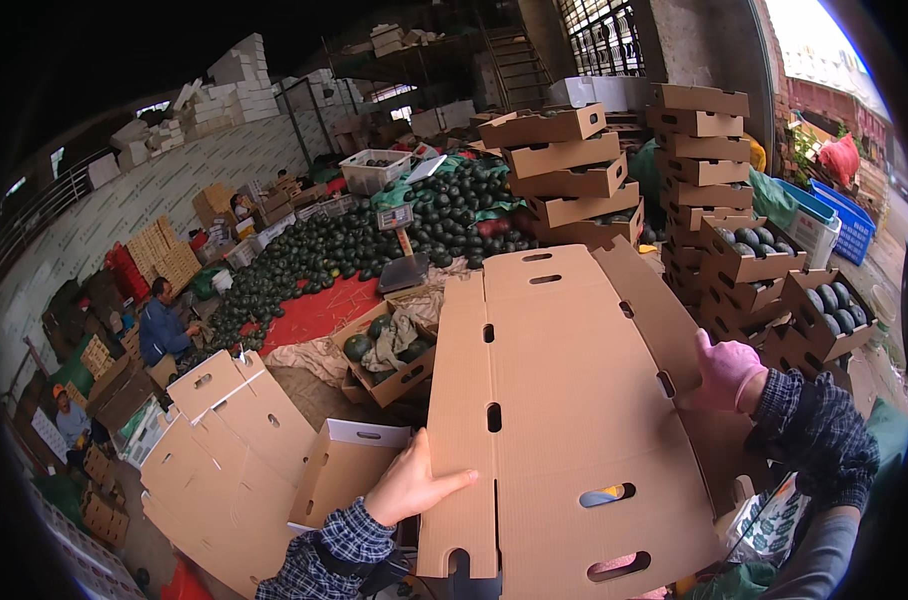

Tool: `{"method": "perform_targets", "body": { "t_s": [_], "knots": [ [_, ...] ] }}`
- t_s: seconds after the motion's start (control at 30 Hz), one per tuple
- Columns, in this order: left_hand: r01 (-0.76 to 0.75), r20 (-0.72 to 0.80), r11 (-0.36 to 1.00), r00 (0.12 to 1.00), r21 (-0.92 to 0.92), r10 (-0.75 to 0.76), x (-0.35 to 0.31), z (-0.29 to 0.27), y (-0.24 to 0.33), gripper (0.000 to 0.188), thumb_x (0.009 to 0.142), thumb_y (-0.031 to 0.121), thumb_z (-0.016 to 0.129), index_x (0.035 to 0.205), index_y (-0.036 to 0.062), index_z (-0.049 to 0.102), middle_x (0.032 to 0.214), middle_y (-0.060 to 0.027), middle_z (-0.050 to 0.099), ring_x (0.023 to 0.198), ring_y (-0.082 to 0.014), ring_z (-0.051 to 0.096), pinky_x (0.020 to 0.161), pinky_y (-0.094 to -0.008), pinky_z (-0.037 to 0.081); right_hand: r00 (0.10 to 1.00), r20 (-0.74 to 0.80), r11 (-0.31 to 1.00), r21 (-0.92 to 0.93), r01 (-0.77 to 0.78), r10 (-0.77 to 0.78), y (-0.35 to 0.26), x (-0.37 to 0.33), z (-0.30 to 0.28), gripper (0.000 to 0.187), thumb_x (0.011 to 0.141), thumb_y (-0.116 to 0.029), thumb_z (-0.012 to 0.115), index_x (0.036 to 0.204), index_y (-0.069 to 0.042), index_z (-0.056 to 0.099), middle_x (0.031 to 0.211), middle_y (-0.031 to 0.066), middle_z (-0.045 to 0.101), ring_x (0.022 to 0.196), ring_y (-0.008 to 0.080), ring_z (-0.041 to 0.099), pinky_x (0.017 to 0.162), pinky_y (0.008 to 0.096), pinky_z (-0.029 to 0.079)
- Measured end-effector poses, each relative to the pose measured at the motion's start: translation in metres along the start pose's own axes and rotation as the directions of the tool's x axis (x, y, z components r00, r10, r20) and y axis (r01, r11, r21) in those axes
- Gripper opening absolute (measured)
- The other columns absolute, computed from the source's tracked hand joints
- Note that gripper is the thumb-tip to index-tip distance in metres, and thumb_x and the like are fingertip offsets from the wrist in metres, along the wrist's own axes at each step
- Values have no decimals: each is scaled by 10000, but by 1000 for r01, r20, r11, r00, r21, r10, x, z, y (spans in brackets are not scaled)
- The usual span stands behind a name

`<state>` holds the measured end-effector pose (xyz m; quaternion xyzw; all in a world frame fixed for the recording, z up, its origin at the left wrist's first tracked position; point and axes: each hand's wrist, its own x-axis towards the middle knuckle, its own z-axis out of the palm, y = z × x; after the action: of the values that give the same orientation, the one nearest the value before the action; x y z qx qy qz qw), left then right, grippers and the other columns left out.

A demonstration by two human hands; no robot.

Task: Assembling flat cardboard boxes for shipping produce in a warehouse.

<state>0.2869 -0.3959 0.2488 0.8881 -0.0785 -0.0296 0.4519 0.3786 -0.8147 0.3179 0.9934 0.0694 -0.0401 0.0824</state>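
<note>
A large flat cardboard box blank [574, 385] with oval cut-outs and crease lines fills the middle, tilted in front of me. My left hand [414, 484], bare, grips its left edge, thumb lying on top and fingers hidden beneath. My right hand [726, 375], in a pink glove, holds the right side flap, which is bent along its crease; the thumb points up and the fingers are partly hidden. Just left of my left hand stand an open cardboard tray [334, 470] and a stack of flat blanks [229, 460].
Beyond the blank, a carton of watermelons [389, 350] stands near a scale [404, 272]. Behind spreads a large heap of watermelons [454, 205]. Stacked empty cartons [564, 165] and filled cartons [824, 305] stand at the right. Two people [164, 325] sit at the left.
</note>
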Motion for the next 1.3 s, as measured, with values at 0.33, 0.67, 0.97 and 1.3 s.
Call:
{"method": "perform_targets", "body": {
  "t_s": [0.33, 0.67, 0.97, 1.3],
  "knots": [
    [-291, -126, 900, 930, 325, 346, 9, 7, 59, 963, 833, 489, 713, 1431, -117, 264, 1077, -306, 601, 913, -397, 642, 827, -440, 523, 549, 51, 541, 263, 799, -835, -15, -14, -4, 651, 657, -507, 848, 1122, -102, 640, 1120, 147, 514, 966, 349, 605, 865, 423, 532],
    [-608, -345, 692, 792, -389, 503, -7, -18, 49, 387, 847, 212, 789, 979, 57, 460, 861, -38, 560, 797, -117, 631, 685, -261, 529, 745, -607, -139, 742, 656, 279, 50, -48, 59, 455, 818, -421, 778, 722, -73, 501, 661, -28, 403, 575, 100, 340, 538, 270, 281],
    [-657, 217, 714, 754, 244, 620, -113, 44, 45, 242, 744, 89, 778, 948, 30, 662, 835, -81, 497, 737, -237, 517, 630, -344, 468, 499, -484, 401, 297, 867, -719, 43, -147, 73, 268, 692, -156, 823, 878, -98, 639, 779, 32, 552, 676, 225, 575, 616, 338, 502],
    [-218, -244, 894, 961, -392, 127, -68, 52, 44, 404, 1001, 232, 581, 1290, -38, 500, 591, -19, 497, 556, -65, 455, 524, -255, 360, 925, -200, 150, 954, 258, -323, -3, -132, 57, 480, 911, -430, 614, 1000, 41, 651, 954, 153, 665, 899, 209, 637, 810, 343, 522]
  ]
}}
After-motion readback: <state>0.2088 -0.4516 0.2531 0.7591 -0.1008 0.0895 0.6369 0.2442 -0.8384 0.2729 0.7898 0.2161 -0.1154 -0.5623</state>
